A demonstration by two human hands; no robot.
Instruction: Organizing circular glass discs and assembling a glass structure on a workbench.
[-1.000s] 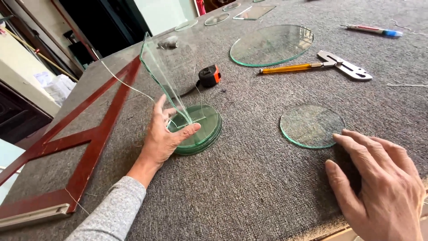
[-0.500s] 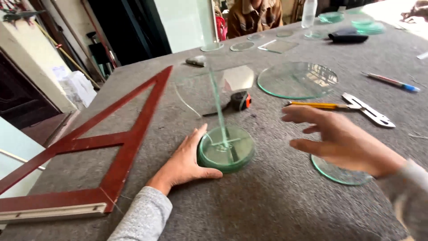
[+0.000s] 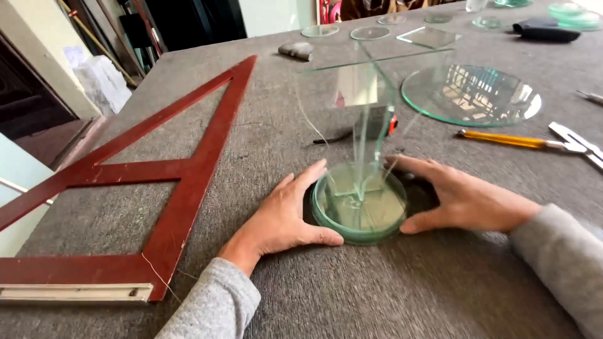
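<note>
A stack of round green-edged glass discs [image 3: 359,204] lies on the grey felt table [image 3: 377,295], with clear glass pieces [image 3: 367,107] standing upright on top of it. My left hand [image 3: 282,216] cups the stack's left edge, thumb along the front. My right hand [image 3: 461,196] cups its right edge. Both hands press against the rim from opposite sides.
A dark red wooden triangular square [image 3: 169,163] lies to the left. A large glass disc [image 3: 471,94], a yellow-handled glass cutter [image 3: 502,139] and metal pliers [image 3: 578,144] lie to the right. A tape measure [image 3: 380,122] sits behind the stack. Smaller glass pieces lie farther back.
My right hand has come in from above the table and now rests against the right edge of the disc stack. My left hand has stayed on the left edge.
</note>
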